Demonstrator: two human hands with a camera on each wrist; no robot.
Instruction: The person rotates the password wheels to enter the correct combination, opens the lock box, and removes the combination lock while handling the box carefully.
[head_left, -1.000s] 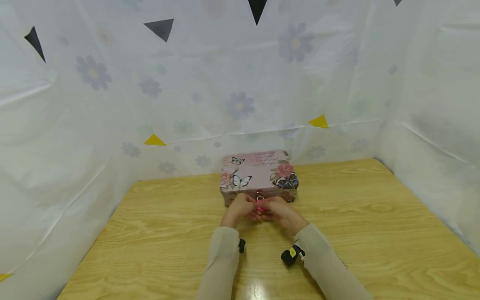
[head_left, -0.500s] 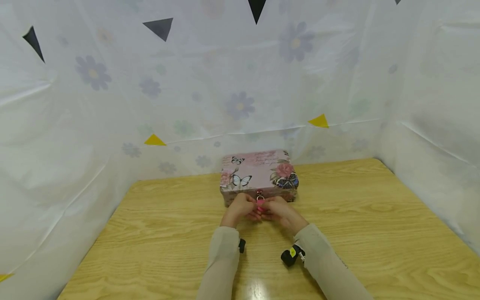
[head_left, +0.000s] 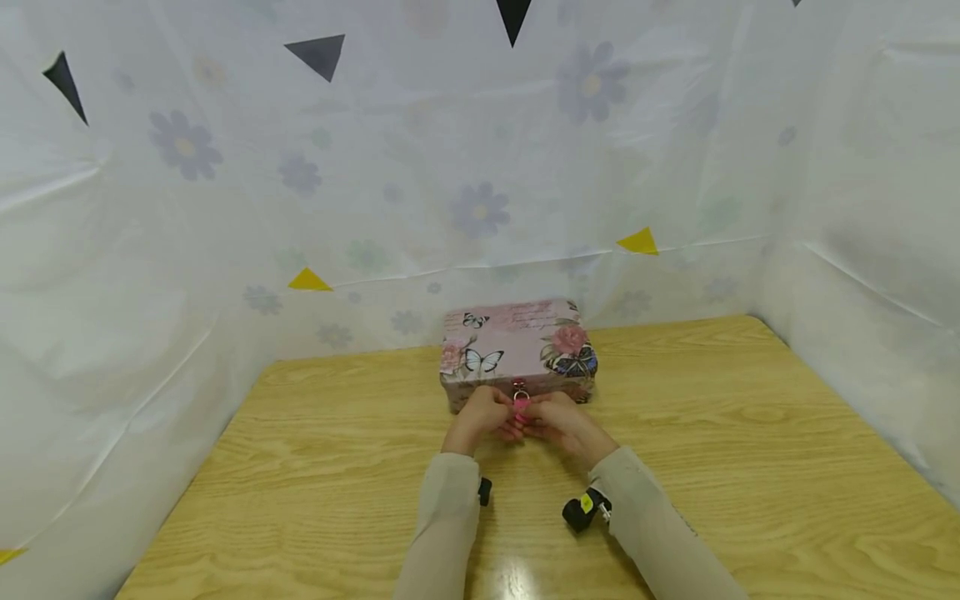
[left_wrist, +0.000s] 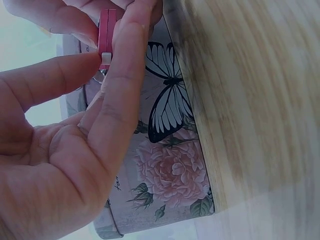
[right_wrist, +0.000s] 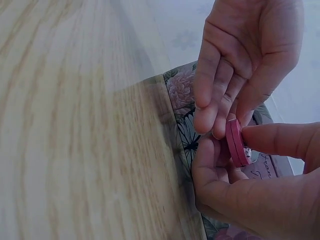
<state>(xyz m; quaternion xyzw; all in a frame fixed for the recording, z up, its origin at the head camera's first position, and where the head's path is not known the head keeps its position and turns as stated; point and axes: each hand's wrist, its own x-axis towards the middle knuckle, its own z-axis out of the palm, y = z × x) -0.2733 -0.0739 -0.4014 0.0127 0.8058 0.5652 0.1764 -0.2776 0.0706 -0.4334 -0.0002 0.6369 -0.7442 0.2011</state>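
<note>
A small pink padlock (head_left: 521,408) hangs by its silver shackle from the clasp at the front of a pink box (head_left: 510,342) with butterflies and roses; the lid is down. My left hand (head_left: 482,414) pinches the padlock body from the left, thumb on one face and fingers on the other. From the right, my right hand (head_left: 564,423) holds the same padlock between thumb and curled fingers. The left wrist view shows a small pale part on the edge of the padlock (left_wrist: 106,37). In the right wrist view, fingers partly hide the padlock (right_wrist: 236,142).
The box stands near the back of a wood-grain table (head_left: 322,483). Behind it hangs a white flowered sheet (head_left: 420,167), with more white sheeting at both sides. A black wrist device (head_left: 581,510) sits at the right cuff.
Both hands stay at the padlock in nearly the same place. The padlock body appears to have shifted very slightly between the fingers. The box has not moved.
</note>
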